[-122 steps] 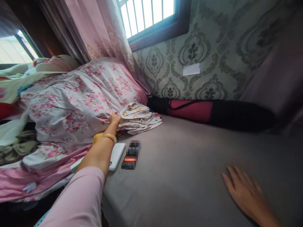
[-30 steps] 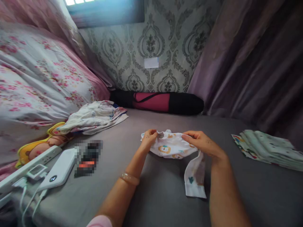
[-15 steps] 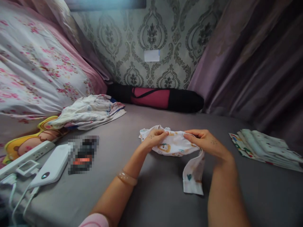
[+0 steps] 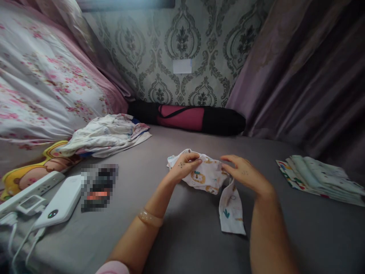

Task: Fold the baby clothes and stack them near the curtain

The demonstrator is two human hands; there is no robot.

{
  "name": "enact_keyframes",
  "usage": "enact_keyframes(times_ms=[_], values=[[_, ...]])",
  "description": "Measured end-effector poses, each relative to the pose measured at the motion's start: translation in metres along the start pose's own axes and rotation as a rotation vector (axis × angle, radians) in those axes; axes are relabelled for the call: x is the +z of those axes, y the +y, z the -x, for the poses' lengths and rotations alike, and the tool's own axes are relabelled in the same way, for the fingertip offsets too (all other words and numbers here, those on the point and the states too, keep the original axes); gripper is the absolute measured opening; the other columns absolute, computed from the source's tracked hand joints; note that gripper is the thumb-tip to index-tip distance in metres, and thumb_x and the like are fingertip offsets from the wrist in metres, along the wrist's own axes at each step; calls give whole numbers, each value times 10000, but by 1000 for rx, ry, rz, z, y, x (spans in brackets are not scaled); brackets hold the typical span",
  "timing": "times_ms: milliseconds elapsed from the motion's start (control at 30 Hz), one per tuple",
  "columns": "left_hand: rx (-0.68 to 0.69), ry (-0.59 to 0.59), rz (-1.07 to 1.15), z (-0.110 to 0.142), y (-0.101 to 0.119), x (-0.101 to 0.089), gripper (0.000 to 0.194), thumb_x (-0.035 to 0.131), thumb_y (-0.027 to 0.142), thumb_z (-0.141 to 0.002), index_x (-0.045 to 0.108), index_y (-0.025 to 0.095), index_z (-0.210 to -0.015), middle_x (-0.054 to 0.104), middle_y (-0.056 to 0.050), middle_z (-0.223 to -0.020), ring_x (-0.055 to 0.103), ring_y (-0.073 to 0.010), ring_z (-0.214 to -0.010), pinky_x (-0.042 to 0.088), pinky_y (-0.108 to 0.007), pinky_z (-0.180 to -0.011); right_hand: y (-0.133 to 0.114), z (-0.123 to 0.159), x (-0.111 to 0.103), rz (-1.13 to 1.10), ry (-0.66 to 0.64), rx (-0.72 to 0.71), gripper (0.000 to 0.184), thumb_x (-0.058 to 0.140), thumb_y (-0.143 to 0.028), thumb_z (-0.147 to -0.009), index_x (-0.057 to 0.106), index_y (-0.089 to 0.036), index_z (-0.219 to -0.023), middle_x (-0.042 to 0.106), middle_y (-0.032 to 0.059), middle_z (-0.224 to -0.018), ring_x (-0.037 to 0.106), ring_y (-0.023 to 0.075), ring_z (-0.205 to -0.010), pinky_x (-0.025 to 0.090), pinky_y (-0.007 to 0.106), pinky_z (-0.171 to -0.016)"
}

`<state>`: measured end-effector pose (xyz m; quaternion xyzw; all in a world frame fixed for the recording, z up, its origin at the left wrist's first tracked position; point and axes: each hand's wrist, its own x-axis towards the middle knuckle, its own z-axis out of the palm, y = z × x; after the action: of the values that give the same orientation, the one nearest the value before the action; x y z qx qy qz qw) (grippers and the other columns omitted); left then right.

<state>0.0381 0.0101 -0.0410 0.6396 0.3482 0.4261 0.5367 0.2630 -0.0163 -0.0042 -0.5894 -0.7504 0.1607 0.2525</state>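
A small white baby garment (image 4: pixel 212 179) printed with lions lies on the grey bed sheet (image 4: pixel 185 236). One narrow part of it trails down toward me. My left hand (image 4: pixel 186 166) pinches its left edge, fingers closed on the cloth. My right hand (image 4: pixel 242 173) rests on its right edge with fingers curled over the fabric. A bangle sits on my left wrist.
A heap of unfolded small clothes (image 4: pixel 105 135) lies at the left by a floral quilt (image 4: pixel 42 87). Folded cloths (image 4: pixel 319 179) are stacked at the right. A white power bank (image 4: pixel 61 201), a power strip (image 4: pixel 28 188) and a dark rolled bag (image 4: pixel 188 118) by the wall are also here.
Since four seconds ago my left hand left the heap and both hands came to the small garment. In the last second the hands moved closer together, bunching the cloth.
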Motion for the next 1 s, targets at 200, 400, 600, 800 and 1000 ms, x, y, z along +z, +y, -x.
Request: enact_keyframes(times_ms=[200,400,600,800,1000], values=[[22,0,-29,1,5,-1,189,592,320,-787,688,171,-850,617,-18,-785,559,-143,-742,438,-246,-668,-36,-11,24,-207,77,-146,263,551,-328,-859,658,-233,-1079,690,39,-1069,637,189,-943,480,291,-789],[16,93,79,0,5,0,217,655,338,-758,709,160,-869,675,-44,-832,601,-152,-765,457,-251,-688,-35,-14,35,-219,38,-145,261,570,-333,-856,662,-238,-1080,705,31,-1032,645,189,-928,469,288,-798],[30,286,47,-2,5,-27,242,617,314,-779,685,135,-928,710,-68,-830,622,-157,-778,466,-257,-720,-32,-12,29,-137,40,-173,219,518,-305,-873,683,-224,-992,708,35,-992,638,196,-905,453,292,-787],[29,297,-377,1,-13,-59,227,571,326,-794,688,154,-884,685,-56,-832,591,-164,-766,442,-258,-685,-34,-10,26,-160,-3,-140,261,492,-343,-880,684,-225,-1010,708,41,-979,641,201,-877,461,303,-783],[112,222,-926,5,-21,-47,212,654,330,-745,614,185,-895,615,-48,-910,518,-208,-874,400,-335,-804,-37,-9,25,-153,-6,-142,242,512,-340,-865,696,-226,-974,709,33,-992,639,197,-896,457,294,-790]])
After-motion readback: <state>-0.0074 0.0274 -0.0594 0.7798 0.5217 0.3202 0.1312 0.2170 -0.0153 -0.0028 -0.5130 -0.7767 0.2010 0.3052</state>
